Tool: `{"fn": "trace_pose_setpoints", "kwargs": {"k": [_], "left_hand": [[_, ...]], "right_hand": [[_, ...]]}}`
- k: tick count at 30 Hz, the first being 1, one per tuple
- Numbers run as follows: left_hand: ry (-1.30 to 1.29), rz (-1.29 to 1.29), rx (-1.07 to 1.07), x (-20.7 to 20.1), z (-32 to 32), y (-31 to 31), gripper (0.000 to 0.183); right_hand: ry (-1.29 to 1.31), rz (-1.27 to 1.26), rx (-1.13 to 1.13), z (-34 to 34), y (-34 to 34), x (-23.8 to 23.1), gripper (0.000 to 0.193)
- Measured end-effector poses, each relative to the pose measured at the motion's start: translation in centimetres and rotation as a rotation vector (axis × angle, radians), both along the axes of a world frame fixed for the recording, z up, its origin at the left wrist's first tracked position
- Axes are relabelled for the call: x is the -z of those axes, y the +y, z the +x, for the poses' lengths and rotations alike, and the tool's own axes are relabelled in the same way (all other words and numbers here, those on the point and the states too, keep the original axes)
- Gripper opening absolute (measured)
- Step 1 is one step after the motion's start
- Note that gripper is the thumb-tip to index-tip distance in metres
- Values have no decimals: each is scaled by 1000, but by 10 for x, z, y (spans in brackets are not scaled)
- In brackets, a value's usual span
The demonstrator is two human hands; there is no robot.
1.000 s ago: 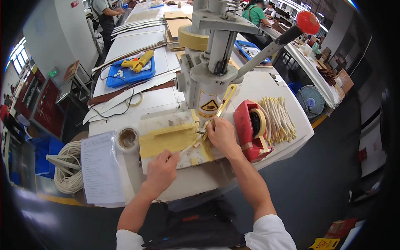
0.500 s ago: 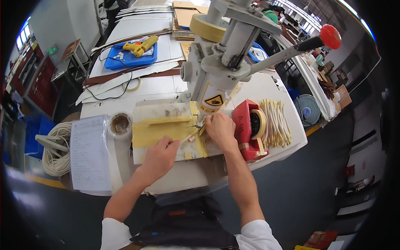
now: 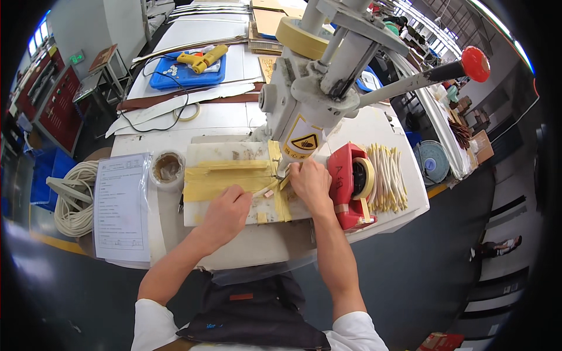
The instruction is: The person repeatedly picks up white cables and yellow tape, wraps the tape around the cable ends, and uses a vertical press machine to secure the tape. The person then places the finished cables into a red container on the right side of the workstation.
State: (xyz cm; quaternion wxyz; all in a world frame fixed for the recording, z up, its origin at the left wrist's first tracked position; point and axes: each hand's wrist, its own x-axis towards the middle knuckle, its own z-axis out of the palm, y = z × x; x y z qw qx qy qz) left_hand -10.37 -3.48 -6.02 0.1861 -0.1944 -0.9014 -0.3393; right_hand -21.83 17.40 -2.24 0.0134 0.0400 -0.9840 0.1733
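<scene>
A grey hand press [image 3: 307, 111] stands over a white slab [image 3: 222, 216] partly covered with yellow tape. My left hand [image 3: 225, 210] rests above the slab's front with its fingers pinched on a thin white cord [image 3: 262, 191]. That cord runs up toward the press tip [image 3: 282, 174]. Close beside the tip, on its right, my right hand [image 3: 310, 182] is closed with thumb and fingers together; its fingertips hide what they grip. A small pinkish block [image 3: 268, 193] sits on the slab between my hands.
A red tape dispenser [image 3: 345, 190] stands right of my right hand, beside a bundle of white cords with yellow ends [image 3: 386, 178]. The press lever ends in a red knob [image 3: 475, 64]. At left are a tape roll [image 3: 168, 169], a printed sheet [image 3: 122, 205] and coiled cord [image 3: 76, 202].
My left hand stays pinched on the cord and my right hand stays by the press tip. The view has shifted slightly; the things on the table have not visibly moved.
</scene>
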Motion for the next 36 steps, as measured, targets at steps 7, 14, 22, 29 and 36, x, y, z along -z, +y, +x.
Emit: {"fn": "trace_pose_setpoints", "kwargs": {"k": [7,14,22,29,36], "left_hand": [[5,44,16,-5,-4,3,11],[7,62,38,-7,-6,6,11],[93,34,54,-3,-7,4,14],[82,31,55,0,-7,7,12],[73,-4,45,-2,-7,5,10]], "right_hand": [[20,-2,5,-2,0,7,53],[63,-25,-3,-2,1,12,48],[96,-103,-55,11,5,4,52],[728,-1207,-161,15,50,-137,47],[262,-1582,-741,-15,55,-283,42]]}}
